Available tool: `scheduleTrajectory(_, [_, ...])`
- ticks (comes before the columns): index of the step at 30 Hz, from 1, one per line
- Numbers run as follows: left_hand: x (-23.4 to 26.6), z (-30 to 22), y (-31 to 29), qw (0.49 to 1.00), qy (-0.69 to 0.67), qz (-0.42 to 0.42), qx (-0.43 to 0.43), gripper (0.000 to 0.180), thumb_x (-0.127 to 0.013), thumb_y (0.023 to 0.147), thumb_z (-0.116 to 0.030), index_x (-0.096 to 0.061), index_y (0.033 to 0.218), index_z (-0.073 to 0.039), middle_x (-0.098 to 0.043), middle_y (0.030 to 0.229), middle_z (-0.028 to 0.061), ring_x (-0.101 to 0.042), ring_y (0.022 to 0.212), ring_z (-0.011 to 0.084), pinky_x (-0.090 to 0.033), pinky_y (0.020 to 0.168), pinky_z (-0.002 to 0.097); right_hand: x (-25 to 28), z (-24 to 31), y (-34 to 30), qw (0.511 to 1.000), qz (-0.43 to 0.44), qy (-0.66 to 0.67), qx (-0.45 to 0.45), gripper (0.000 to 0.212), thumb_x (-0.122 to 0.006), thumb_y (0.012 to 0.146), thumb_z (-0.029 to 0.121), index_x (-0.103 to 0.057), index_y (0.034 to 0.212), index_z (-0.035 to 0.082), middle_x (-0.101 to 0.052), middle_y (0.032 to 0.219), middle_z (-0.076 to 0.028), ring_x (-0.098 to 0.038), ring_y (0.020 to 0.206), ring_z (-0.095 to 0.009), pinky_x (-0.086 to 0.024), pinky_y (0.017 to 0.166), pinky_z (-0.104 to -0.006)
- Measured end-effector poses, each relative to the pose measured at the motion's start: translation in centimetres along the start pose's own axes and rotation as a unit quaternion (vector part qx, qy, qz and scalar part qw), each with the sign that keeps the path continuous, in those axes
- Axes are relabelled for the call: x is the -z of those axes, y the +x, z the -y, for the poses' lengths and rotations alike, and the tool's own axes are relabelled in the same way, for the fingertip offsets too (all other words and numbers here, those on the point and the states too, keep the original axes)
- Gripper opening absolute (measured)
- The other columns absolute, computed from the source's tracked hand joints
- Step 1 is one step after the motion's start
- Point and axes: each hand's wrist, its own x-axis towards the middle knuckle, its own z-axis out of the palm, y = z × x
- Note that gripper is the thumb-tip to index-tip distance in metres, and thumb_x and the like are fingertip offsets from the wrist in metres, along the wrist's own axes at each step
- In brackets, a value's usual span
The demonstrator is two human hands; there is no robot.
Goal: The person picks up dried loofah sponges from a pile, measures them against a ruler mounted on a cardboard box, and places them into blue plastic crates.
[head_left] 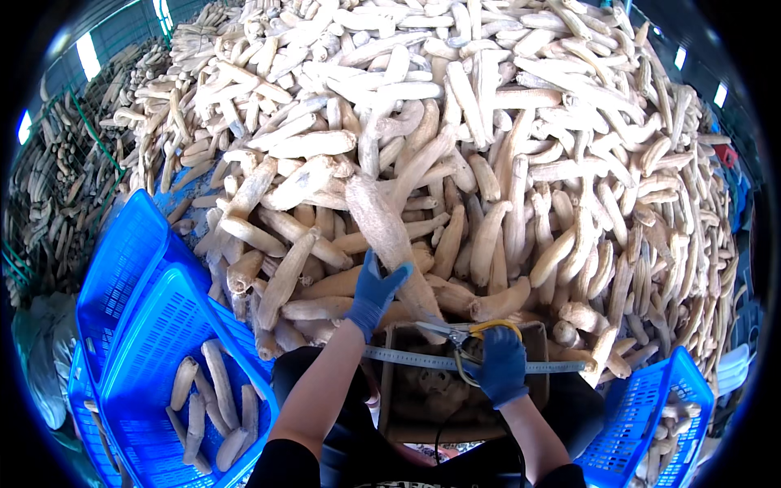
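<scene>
My left hand (376, 291), in a blue glove, grips a long pale dried loofah gourd (387, 236) that slants up and to the left over the pile. My right hand (498, 364), also blue-gloved, holds yellow-handled scissors (465, 333) whose blades point left toward the gourd's lower end. Both hands hover above a metal ruler (415, 358) laid across a brown box (423, 398) on my lap.
A huge heap of dried gourds (504, 146) fills the view ahead. A stack of blue plastic crates (146, 325) at lower left holds several cut gourds. Another blue crate (643, 415) sits at lower right. More gourds lie behind green netting (57, 187) at far left.
</scene>
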Motion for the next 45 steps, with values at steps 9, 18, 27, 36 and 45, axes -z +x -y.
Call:
scheduleTrajectory(9, [-2.5,-2.0,-2.1,0.931,-0.329,0.148,0.06,0.05,-0.06,0.087,-0.014,-0.037,0.13,-0.005,-0.052,0.117,0.0094,-0.052,0.108,0.0225,-0.044,0.095,0.0358,-2.5,-0.3,-3.9,0.597,-0.006,0.745,-0.296,0.026,-0.053,0.092,0.021,-0.047,0.108,0.002,-0.054,0.097,-0.006,-0.056,0.093,-0.014,-0.048,0.077,-0.0243])
scheduleTrajectory(18, [-1.9,-5.0,-0.6,0.949,-0.295,0.11,-0.016,0.068,-0.044,0.091,-0.049,-0.014,0.144,-0.018,-0.03,0.143,0.0119,-0.038,0.126,0.0263,-0.034,0.103,0.0434,-0.5,-4.3,-3.4,0.394,0.043,0.844,-0.361,0.034,-0.056,0.087,0.025,-0.05,0.116,0.008,-0.061,0.1,-0.012,-0.063,0.075,-0.021,-0.053,0.051,-0.028])
scheduleTrajectory(27, [1.0,-3.1,0.3,0.985,-0.097,0.135,0.035,0.055,-0.056,0.087,-0.001,-0.036,0.137,-0.009,-0.048,0.122,0.0034,-0.051,0.105,0.0107,-0.046,0.088,0.0257,3.0,-9.2,-6.8,0.467,0.165,0.823,-0.277,0.045,-0.047,0.091,0.044,-0.045,0.122,0.011,-0.062,0.096,-0.01,-0.063,0.07,-0.016,-0.052,0.048,-0.0249])
scheduleTrajectory(36, [-3.7,-3.2,-3.0,0.981,0.019,0.188,-0.039,0.058,-0.065,0.076,0.003,-0.045,0.129,-0.005,-0.048,0.121,0.0017,-0.049,0.104,0.0083,-0.046,0.083,0.0211,7.2,-11.6,-7.5,0.622,-0.221,0.679,-0.32,0.048,-0.062,0.086,0.026,-0.041,0.125,0.007,-0.055,0.101,-0.004,-0.058,0.081,-0.014,-0.05,0.064,-0.0267])
scheduleTrajectory(45, [-6.7,-3.5,-5.6,0.941,0.001,0.313,-0.128,0.064,-0.073,0.074,-0.008,-0.042,0.13,-0.004,-0.042,0.136,0.0094,-0.037,0.128,0.0201,-0.031,0.106,0.0325,10.2,-15.5,-10.5,0.628,-0.309,0.667,-0.256,0.058,-0.065,0.07,0.009,-0.042,0.124,0.003,-0.051,0.116,-0.01,-0.051,0.102,-0.017,-0.045,0.085,-0.0283])
